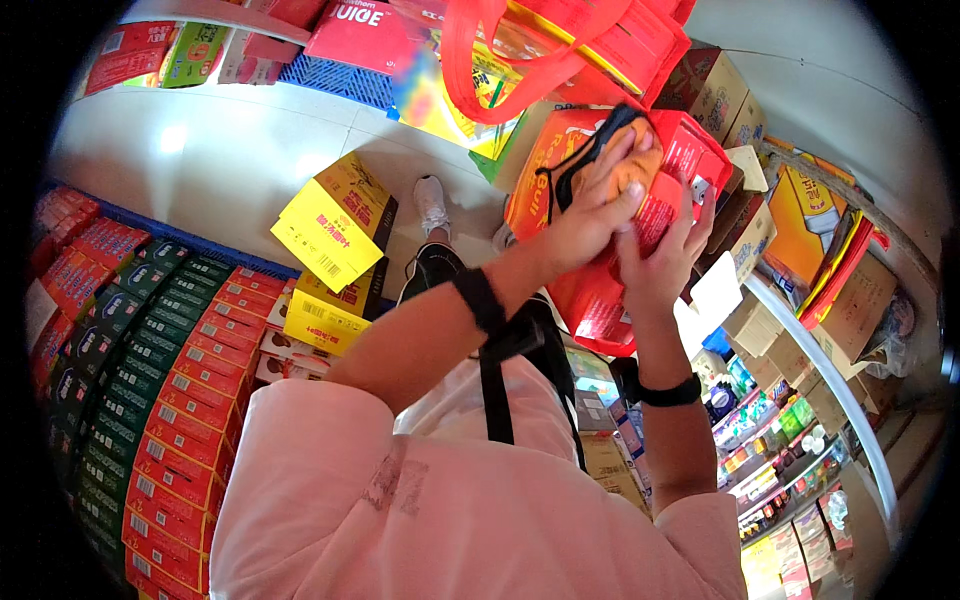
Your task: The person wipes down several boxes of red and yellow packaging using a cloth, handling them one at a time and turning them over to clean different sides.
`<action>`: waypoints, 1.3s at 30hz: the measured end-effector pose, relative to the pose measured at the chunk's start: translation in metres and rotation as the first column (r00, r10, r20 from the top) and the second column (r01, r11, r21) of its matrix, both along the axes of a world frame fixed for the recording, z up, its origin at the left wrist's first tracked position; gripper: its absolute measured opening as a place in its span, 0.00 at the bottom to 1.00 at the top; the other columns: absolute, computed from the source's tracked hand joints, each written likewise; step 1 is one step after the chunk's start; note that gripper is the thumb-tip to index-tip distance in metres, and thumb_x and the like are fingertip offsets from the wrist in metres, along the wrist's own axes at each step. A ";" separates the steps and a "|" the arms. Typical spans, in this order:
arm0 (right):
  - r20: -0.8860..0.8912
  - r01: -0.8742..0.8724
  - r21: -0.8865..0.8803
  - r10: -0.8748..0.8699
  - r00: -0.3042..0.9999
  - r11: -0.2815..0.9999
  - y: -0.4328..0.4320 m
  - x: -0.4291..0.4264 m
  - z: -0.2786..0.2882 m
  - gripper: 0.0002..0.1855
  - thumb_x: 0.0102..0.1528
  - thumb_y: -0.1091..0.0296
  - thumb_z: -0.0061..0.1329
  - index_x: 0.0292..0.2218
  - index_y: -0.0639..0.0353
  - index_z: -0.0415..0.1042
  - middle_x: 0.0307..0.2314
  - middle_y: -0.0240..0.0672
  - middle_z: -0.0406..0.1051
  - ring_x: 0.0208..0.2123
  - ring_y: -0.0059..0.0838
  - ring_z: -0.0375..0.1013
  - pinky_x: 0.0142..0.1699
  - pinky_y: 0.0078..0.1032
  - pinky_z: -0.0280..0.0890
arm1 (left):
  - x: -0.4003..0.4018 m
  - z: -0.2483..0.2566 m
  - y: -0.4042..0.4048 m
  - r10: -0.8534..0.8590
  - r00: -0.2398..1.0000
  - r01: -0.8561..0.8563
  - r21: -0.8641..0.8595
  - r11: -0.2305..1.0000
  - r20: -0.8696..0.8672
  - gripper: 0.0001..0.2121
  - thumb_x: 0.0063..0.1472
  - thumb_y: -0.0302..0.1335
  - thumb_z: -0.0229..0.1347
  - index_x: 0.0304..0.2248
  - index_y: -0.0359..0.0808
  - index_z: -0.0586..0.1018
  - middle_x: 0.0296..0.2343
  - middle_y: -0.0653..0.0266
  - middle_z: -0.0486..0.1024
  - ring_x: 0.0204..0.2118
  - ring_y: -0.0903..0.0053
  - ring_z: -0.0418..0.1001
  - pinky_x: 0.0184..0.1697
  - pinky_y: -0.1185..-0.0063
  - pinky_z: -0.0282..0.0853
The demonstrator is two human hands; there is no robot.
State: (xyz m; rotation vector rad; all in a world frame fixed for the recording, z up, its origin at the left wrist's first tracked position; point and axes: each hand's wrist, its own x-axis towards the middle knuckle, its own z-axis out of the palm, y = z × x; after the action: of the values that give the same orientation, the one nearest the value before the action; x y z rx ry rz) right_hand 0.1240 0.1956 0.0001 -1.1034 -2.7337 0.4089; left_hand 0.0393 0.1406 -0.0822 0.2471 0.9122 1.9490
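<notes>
My left hand [600, 210] is gripping an orange cloth [637, 165] with a black edge and cord, bunched up over a red bag. Beside it, my right hand [671, 251] rests with spread fingers on red packages [652, 217] at the bag's opening; whether it grips one cannot be told. The red bag [592, 300] stands in front of me, with an orange Red Bull package [547, 169] at its left side. Above lies another red bag with loop handles [480, 97], holding red and yellow boxes.
Yellow cartons [330, 225] stand left of my legs. Stacked red and green boxes [180, 397] fill the lower left beside a blue pallet edge [247, 251]. Cardboard boxes [855, 307] and a curved pale rail [832, 375] are at right, near stocked shelves [780, 450].
</notes>
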 end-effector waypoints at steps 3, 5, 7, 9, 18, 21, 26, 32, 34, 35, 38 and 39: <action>0.041 0.005 0.008 -0.005 0.999 1.000 -0.006 -0.003 0.002 0.49 0.42 0.57 0.63 0.61 0.51 0.53 0.61 0.56 0.40 0.62 0.61 0.44 0.62 0.52 0.46 | -0.011 -0.029 0.018 0.028 0.991 -0.033 -0.032 0.999 -0.134 0.32 0.66 0.41 0.47 0.60 0.25 0.54 0.60 0.50 0.53 0.65 0.64 0.47 0.66 0.74 0.41; 0.039 0.006 0.009 -0.006 0.999 1.000 -0.002 0.003 -0.002 0.49 0.41 0.58 0.62 0.61 0.52 0.54 0.62 0.56 0.39 0.62 0.61 0.44 0.62 0.52 0.46 | -0.014 -0.046 0.018 -0.081 0.948 0.066 -0.058 0.996 -0.308 0.33 0.68 0.38 0.44 0.63 0.29 0.44 0.63 0.56 0.48 0.67 0.71 0.42 0.66 0.75 0.37; 0.025 0.015 -0.022 -0.015 1.000 1.000 0.000 0.006 -0.003 0.48 0.42 0.60 0.61 0.61 0.53 0.54 0.61 0.56 0.39 0.62 0.60 0.44 0.63 0.52 0.46 | -0.014 -0.073 0.019 -0.075 0.933 0.056 -0.064 0.996 -0.351 0.33 0.68 0.38 0.45 0.63 0.28 0.46 0.62 0.55 0.49 0.66 0.71 0.43 0.66 0.75 0.37; 0.038 0.004 -0.015 -0.003 0.999 1.000 0.001 0.008 -0.003 0.45 0.44 0.60 0.58 0.61 0.56 0.54 0.61 0.57 0.40 0.62 0.61 0.44 0.63 0.52 0.46 | -0.010 -0.106 0.021 -0.053 0.854 -0.064 -0.206 0.977 -0.518 0.33 0.65 0.39 0.48 0.61 0.26 0.53 0.58 0.50 0.59 0.62 0.64 0.55 0.65 0.73 0.45; 0.011 -0.061 -0.003 0.061 0.998 0.998 0.002 0.004 -0.005 0.42 0.50 0.51 0.51 0.60 0.63 0.54 0.60 0.60 0.42 0.63 0.60 0.44 0.63 0.51 0.46 | -0.016 -0.221 0.042 0.002 0.997 -0.033 -0.395 0.918 -0.078 0.17 0.68 0.36 0.44 0.49 0.32 0.66 0.40 0.61 0.70 0.47 0.71 0.66 0.55 0.77 0.58; -0.068 -0.080 -0.060 0.075 0.995 0.995 0.001 0.003 -0.009 0.42 0.50 0.51 0.51 0.60 0.64 0.53 0.60 0.61 0.42 0.63 0.61 0.44 0.63 0.51 0.46 | -0.012 -0.242 0.037 0.053 0.977 -0.140 -0.430 0.892 -0.207 0.17 0.70 0.40 0.38 0.46 0.34 0.67 0.40 0.64 0.67 0.43 0.76 0.65 0.53 0.78 0.58; -0.011 -0.091 0.023 0.092 0.996 0.996 0.006 0.007 -0.011 0.43 0.50 0.52 0.52 0.60 0.64 0.52 0.61 0.60 0.41 0.63 0.61 0.44 0.63 0.53 0.45 | -0.003 -0.095 0.000 0.105 0.978 -0.121 -0.076 0.990 -0.181 0.19 0.69 0.46 0.37 0.37 0.37 0.67 0.35 0.64 0.63 0.41 0.74 0.62 0.51 0.78 0.55; 0.023 -0.053 -0.005 0.053 0.998 0.999 0.002 0.013 -0.006 0.42 0.48 0.57 0.53 0.60 0.63 0.52 0.61 0.58 0.41 0.63 0.60 0.43 0.64 0.52 0.42 | 0.036 0.019 -0.060 -0.066 0.947 0.008 -0.180 0.984 -0.315 0.32 0.66 0.51 0.41 0.60 0.35 0.61 0.60 0.54 0.56 0.65 0.63 0.48 0.66 0.68 0.37; -0.006 -0.026 -0.043 0.026 1.000 0.999 0.000 0.014 -0.006 0.42 0.48 0.57 0.53 0.60 0.63 0.54 0.62 0.57 0.41 0.63 0.59 0.44 0.64 0.51 0.42 | 0.032 0.016 -0.063 -0.085 0.943 0.025 -0.184 0.983 -0.322 0.36 0.66 0.53 0.41 0.61 0.31 0.55 0.61 0.55 0.56 0.66 0.67 0.47 0.66 0.71 0.36; -0.005 -0.025 -0.045 0.024 1.000 0.999 -0.001 0.013 -0.005 0.42 0.48 0.57 0.53 0.60 0.63 0.54 0.62 0.57 0.41 0.63 0.59 0.44 0.64 0.51 0.42 | 0.029 0.004 -0.059 -0.059 0.942 -0.015 -0.216 0.976 -0.331 0.32 0.67 0.48 0.42 0.60 0.33 0.58 0.59 0.53 0.57 0.65 0.61 0.49 0.66 0.69 0.39; -0.010 -0.039 -0.043 0.039 0.999 0.998 -0.001 0.010 -0.005 0.42 0.49 0.55 0.52 0.60 0.63 0.53 0.62 0.57 0.41 0.63 0.58 0.44 0.64 0.50 0.45 | 0.030 -0.074 -0.033 0.015 0.933 -0.137 -0.316 0.939 -0.360 0.27 0.68 0.43 0.42 0.57 0.30 0.62 0.56 0.46 0.61 0.62 0.55 0.54 0.65 0.67 0.44; 0.009 -0.060 -0.031 0.060 0.998 0.998 0.000 0.009 -0.004 0.42 0.50 0.54 0.52 0.60 0.64 0.53 0.62 0.56 0.41 0.63 0.57 0.44 0.63 0.50 0.46 | 0.024 -0.098 -0.024 0.074 0.949 -0.152 -0.238 0.959 -0.305 0.24 0.68 0.42 0.43 0.53 0.29 0.65 0.54 0.46 0.62 0.62 0.57 0.55 0.64 0.68 0.46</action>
State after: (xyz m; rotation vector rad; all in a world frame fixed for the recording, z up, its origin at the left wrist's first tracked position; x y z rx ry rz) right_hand 0.1331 0.1953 -0.0037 -1.0353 -2.7841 0.4567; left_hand 0.0634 0.1163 -0.1802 0.3426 1.3928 1.9016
